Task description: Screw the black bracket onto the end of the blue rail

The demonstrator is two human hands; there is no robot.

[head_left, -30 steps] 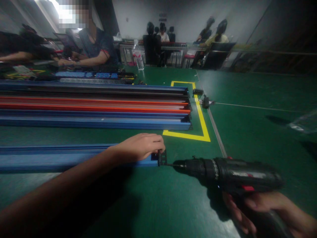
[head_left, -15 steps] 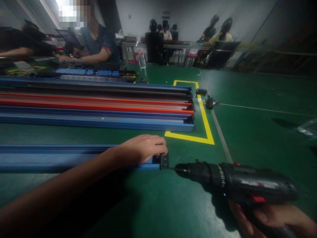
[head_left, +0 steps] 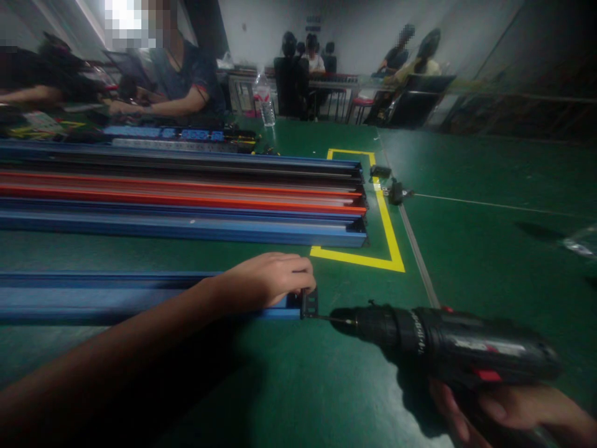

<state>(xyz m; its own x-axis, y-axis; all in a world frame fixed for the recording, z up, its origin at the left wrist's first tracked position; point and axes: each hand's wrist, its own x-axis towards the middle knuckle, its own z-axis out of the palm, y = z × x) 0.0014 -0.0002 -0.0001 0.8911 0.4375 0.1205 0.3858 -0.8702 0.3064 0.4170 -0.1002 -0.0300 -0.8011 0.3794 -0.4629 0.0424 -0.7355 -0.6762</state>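
My left hand (head_left: 275,279) is closed over the end of a long blue metal channel (head_left: 116,295), its fingertips against a black end cap (head_left: 310,303) there. A black cordless drill (head_left: 466,342) lies level in my right hand (head_left: 522,407), whose fingers wrap round the handle. The drill's thin bit (head_left: 324,318) points left and its tip meets the lower corner of the end cap. Any screw at that tip is too small to make out.
Beyond my left hand lie several long blue, black and red channels (head_left: 186,227) side by side. Yellow tape (head_left: 387,230) marks the green table around their ends. Small black parts (head_left: 396,193) and a plastic bottle (head_left: 265,102) stand farther back. A co-worker (head_left: 181,81) sits across the table.
Both hands, the drill and the channel hold nearly the same positions. Only the camera view has shifted very slightly.
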